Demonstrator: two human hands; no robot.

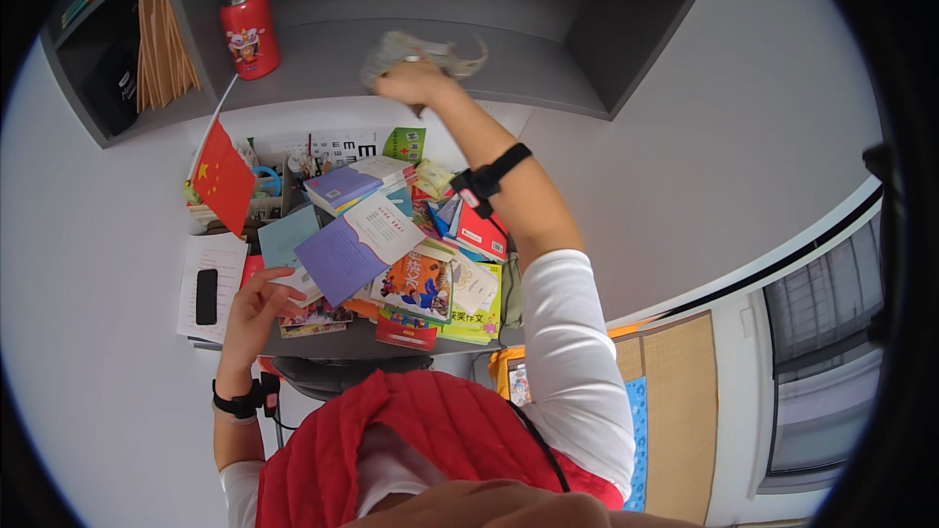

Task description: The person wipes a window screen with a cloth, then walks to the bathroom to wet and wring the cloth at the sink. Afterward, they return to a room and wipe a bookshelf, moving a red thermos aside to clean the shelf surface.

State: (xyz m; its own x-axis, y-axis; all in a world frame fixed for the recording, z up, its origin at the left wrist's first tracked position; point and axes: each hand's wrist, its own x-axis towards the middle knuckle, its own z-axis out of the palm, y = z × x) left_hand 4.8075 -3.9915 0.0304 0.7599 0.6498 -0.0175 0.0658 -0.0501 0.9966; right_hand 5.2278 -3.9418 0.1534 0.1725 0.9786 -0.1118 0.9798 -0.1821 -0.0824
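My right hand (412,82) grips a crumpled greyish cloth (389,53) on the dark grey shelf (323,40). The cloth looks somewhat blurred, and a loose part of it trails to the right. My left hand (257,308) hovers over the desk's left part with its fingers apart and nothing in them. Beside its fingertips lies a purple and white book (348,257) on a heap of books. A black phone (207,297) rests on papers (189,257) to the left of that hand.
A red bottle (251,33) stands at the shelf's left, near brown folders (163,48) in a side compartment. A small red flag (221,180) leans up towards the shelf's edge. Behind the books are a desk organizer (275,161) and an eye chart (330,145).
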